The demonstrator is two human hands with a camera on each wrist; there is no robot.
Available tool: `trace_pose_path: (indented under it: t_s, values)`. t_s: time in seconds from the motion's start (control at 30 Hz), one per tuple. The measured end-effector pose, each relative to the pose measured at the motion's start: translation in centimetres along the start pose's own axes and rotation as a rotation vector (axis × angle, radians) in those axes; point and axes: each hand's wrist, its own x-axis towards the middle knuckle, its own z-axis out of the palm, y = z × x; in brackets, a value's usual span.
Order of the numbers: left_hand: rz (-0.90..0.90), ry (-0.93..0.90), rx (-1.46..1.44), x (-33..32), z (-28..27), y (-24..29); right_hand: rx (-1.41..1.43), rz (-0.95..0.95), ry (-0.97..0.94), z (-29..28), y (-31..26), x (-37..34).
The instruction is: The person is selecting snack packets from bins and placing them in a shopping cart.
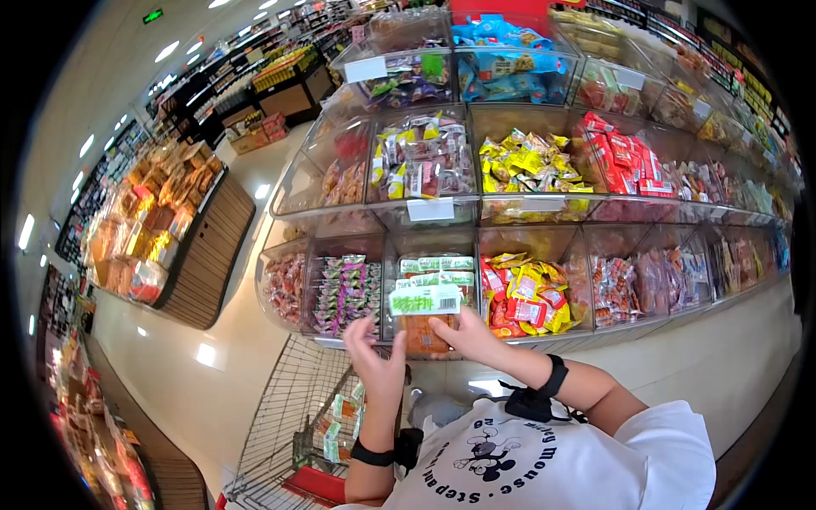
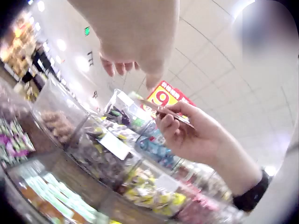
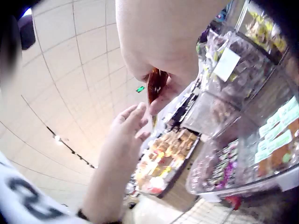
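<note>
A flat packet with a white-and-green label across its far end and orange-brown contents is held up in front of the lower row of clear bins. The right hand pinches its near right part, thumb on the upper face and fingers curled beneath. The left hand is just to the left of it — fingers apart and slightly bent, thumb out, nothing in its hold.

Just beyond the held packet, similarly labelled packets lie in a bin. To the left of them is a bin of green-and-purple packets; to the right, one of yellow and red packets. On the row farther back are yellow packets near the middle, with red packets to their right. Farther still sit blue bags.

At the near left stands a wire shopping cart, with several packets inside, partly behind the left arm. The person wears a white shirt with black print — and a dark band on each wrist. Far left, a slatted display stand carries a heap of wrapped goods.
</note>
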Motion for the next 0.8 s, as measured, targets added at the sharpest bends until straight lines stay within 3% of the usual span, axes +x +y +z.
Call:
trace_pose_path:
  t_s: [0.07, 0.1, 0.17, 0.2, 0.3, 0.33, 0.47, 0.53, 0.57, 0.63, 0.67, 0.77, 0.8]
  values:
    - [0.243, -0.265, 0.207, 1.4, 0.1, -1.8, -0.219, 0.03, 0.086, 0.0, 1.4, 2.5]
    - [0.128, -0.431, -0.029, -3.1, 3.7, -1.3, -0.347, 0.096, 0.091, -2.6, 2.6, -1.6]
    - [-0.435, -0.435, -0.535, -4.2, 5.0, -4.1, -0.516, -0.016, 0.081, -1.7, 7.1, -0.4]
    - [-0.49, -0.437, -0.56, -3.6, 5.3, -6.6, -0.577, -0.203, 0.102, -1.8, 10.3, 1.5]
    - [-0.769, -0.444, -0.717, -4.9, 6.7, -12.2, -0.518, -0.078, 0.064, -1.9, 12.1, 1.3]
    - [-0.863, -0.435, -0.804, -4.6, 7.2, -13.7, -0.544, -0.056, 0.145, -2.6, 14.0, 2.3]
    - [-1.117, -0.53, -1.099, -3.7, 10.1, -16.6, -0.52, 0.173, 0.77, -4.7, 19.0, 4.6]
    - [-1.221, -0.588, -1.104, -2.9, 12.4, -17.9, -0.131, 0.473, 0.608, -6.8, 19.2, 5.4]
    - [-1.202, -0.615, -0.944, -2.9, 13.3, -18.4, 0.073, 0.615, 0.521, -7.1, 18.8, 5.5]
    - [-1.125, -0.66, -0.631, -2.1, 15.3, -19.8, 0.222, 0.589, 0.709, -7.3, 21.0, 6.7]
    - [-0.724, -0.763, -0.255, -3.3, 16.7, -23.7, 0.28, 0.6, 0.787, -7.1, 21.9, 7.0]
    - [0.106, -0.731, 0.25, 0.1, 15.3, -21.9, 0.3, 0.609, 0.966, -6.9, 23.2, 8.3]
    - [0.166, -0.865, 0.271, 0.3, 15.1, -22.3, 0.281, 0.609, 1.015, -6.9, 23.6, 8.7]
